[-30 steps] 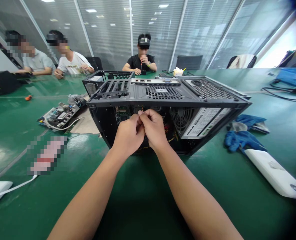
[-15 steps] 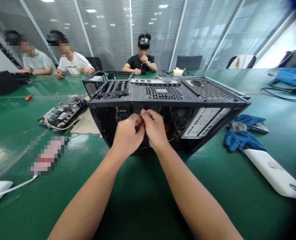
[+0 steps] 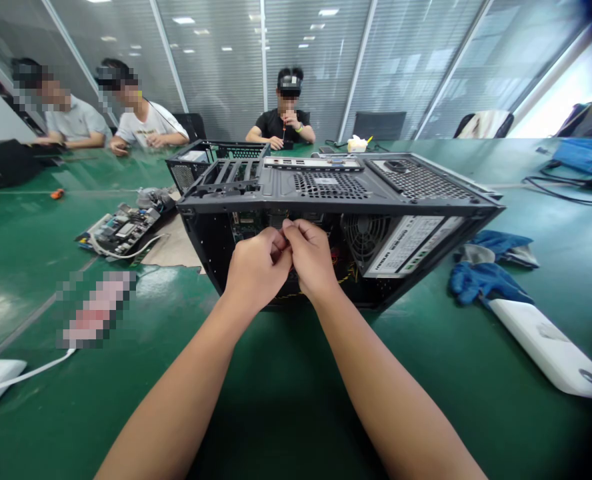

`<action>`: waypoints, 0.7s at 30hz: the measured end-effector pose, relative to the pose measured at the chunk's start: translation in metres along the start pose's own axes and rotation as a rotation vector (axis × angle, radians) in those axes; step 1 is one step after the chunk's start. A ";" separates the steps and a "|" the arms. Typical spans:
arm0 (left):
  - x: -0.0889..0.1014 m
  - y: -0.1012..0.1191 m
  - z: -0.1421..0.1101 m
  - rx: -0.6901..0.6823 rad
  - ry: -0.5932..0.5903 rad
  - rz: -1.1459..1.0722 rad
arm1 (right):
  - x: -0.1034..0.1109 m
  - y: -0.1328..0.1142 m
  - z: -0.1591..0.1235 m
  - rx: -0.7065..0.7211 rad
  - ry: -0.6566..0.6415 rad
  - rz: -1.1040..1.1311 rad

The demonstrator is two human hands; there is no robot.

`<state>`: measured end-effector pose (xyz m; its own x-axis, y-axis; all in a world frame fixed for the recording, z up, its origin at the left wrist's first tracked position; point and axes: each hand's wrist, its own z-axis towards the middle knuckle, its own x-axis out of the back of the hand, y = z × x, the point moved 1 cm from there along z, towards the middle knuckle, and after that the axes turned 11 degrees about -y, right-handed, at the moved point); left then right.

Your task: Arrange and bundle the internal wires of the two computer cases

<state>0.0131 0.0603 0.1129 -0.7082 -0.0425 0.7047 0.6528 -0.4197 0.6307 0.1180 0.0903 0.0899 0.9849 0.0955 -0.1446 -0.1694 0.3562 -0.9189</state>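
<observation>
The bare left hand (image 3: 260, 263) and bare right hand (image 3: 312, 257) meet, fingertips pinched together; whether they grip anything is hidden. Right behind the pinch is the open side of a black metal computer case (image 3: 321, 190). To the grip's right, inside the case, a white printed label (image 3: 403, 247) shows slanted lettering, too small to read.

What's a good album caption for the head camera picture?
Left hand and right hand meet at an open computer case.
</observation>
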 end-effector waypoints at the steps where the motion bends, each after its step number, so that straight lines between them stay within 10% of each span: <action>1: 0.000 0.000 0.000 0.001 0.000 0.002 | 0.000 0.000 0.000 0.001 0.001 -0.006; 21: 0.000 0.000 0.000 -0.039 -0.014 0.006 | -0.002 -0.005 -0.002 -0.028 0.014 0.032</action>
<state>0.0131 0.0605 0.1126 -0.7005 -0.0329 0.7129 0.6456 -0.4549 0.6134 0.1172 0.0869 0.0942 0.9793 0.0932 -0.1795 -0.2004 0.3272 -0.9235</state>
